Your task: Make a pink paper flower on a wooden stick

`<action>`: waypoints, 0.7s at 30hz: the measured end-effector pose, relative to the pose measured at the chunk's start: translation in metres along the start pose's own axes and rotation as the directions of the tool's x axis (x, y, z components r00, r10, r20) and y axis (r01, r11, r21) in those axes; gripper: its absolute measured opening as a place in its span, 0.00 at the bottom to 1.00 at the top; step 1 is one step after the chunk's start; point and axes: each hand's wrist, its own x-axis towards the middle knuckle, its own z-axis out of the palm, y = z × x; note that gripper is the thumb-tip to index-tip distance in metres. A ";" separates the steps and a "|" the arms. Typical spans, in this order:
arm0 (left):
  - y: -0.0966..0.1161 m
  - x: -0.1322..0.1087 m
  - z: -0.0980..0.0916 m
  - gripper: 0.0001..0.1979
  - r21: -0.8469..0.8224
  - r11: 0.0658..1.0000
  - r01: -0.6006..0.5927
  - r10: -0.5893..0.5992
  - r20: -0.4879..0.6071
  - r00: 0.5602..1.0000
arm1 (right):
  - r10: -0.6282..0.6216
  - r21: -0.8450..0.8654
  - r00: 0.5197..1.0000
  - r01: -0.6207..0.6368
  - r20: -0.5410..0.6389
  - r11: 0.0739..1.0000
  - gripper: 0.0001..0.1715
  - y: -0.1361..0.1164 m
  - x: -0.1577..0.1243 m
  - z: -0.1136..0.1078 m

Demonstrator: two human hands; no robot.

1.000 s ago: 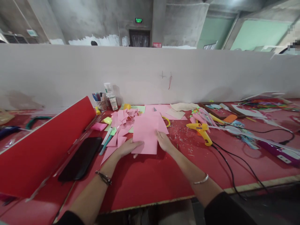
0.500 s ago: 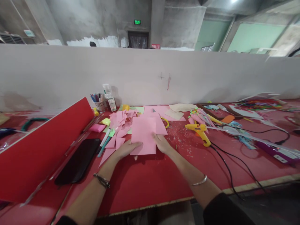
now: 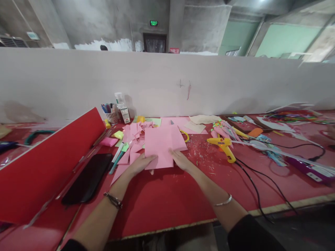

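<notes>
A pink paper sheet lies on the red table in front of me. My left hand grips its lower left corner, thumb on top of the paper and fingers under it. My right hand rests on the sheet's lower right edge, fingers pressed flat against it. A heap of pink paper offcuts sits just left of the sheet.
A black phone and a tilted red board lie to the left. A cup of pens and a spray bottle stand at the white partition. A yellow glue gun with black cable, scissors and coloured craft scraps lie to the right.
The pink sheet has been drawn slightly towards the partition and flattened; both hands stay on its lower corners with little movement.
</notes>
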 end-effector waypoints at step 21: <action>-0.002 0.002 0.000 0.18 0.032 0.993 -0.116 0.119 -0.121 0.985 | 0.040 0.084 0.999 -0.041 0.017 0.996 0.24 -0.006 0.002 0.003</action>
